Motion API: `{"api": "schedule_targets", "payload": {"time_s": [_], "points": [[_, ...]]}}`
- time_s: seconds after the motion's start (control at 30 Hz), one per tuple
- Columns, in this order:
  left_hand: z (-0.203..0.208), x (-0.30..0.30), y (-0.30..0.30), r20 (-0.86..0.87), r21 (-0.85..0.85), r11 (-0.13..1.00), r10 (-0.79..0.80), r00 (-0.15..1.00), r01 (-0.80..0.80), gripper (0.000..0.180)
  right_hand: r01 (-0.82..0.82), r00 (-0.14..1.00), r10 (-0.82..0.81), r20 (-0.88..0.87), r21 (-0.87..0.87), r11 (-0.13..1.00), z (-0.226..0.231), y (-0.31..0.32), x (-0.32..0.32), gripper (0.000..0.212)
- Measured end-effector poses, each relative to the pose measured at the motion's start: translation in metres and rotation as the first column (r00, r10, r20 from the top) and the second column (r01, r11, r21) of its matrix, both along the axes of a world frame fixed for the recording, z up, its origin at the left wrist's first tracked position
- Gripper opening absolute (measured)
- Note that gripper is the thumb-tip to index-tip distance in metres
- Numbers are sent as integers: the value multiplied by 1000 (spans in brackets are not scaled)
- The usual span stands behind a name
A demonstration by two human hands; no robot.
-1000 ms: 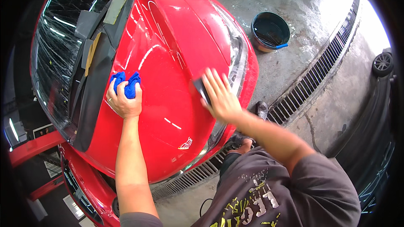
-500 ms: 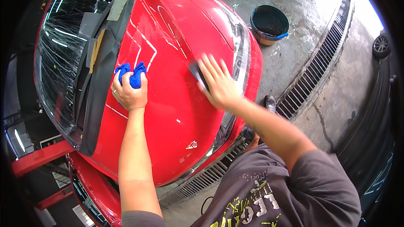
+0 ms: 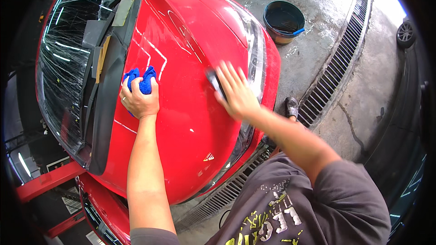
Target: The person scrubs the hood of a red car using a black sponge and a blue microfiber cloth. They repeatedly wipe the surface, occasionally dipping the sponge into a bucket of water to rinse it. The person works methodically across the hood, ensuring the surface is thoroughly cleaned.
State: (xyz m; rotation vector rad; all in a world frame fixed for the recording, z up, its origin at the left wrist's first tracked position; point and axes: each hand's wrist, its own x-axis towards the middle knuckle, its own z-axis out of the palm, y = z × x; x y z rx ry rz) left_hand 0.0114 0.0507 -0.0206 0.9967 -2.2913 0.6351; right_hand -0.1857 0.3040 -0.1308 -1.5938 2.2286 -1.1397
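Note:
Beneath my arms lies the red bonnet (image 3: 184,104) of a car, glossy with light reflections. My left hand (image 3: 140,100) is closed round a bunched blue cloth (image 3: 146,84), pressed on the bonnet near the windscreen's base. Nearer the headlight (image 3: 257,50), my right hand (image 3: 235,91) holds a dark, flat hand pad (image 3: 214,81) against the paint. Its fingers lie stretched along the pad, with the thumb at its side; motion blurs them slightly. The pad's underside is hidden.
Beyond the car's front a dark bucket (image 3: 278,34) with a blue item on its rim stands on the wet floor. A drain grate (image 3: 334,66) runs along the floor. Dull pieces of sheet (image 3: 122,12) lie by the windscreen (image 3: 68,50). A red beam (image 3: 50,181) crosses at lower left.
My right hand and the pad have shifted slightly across the bonnet. The left hand stays put with the cloth. The whole view has tilted a little.

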Motion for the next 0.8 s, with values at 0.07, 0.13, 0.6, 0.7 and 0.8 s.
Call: {"api": "schedule_targets", "payload": {"time_s": [0.07,0.13,0.6,0.7,0.8], "points": [[1,-3,-2,-3,-15,1000,-14,1000,14,36,-75,997,70,36,166,983,-30,77,45,77],[3,-3,0,8,-19,1000,-14,1000,14,35,-52,999,53,3,203,978,-38,86,49,77],[2,0,-2,19,-29,999,18,1000,-18,36,76,988,-96,120,162,984,-23,62,40,87],[-2,-14,-5,-10,-39,998,-50,999,50,36,272,951,-277,141,49,961,-27,1,-30,85],[-3,-8,0,9,-13,1000,-20,1000,20,36,215,946,-216,240,33,976,-35,20,-7,88]]}}
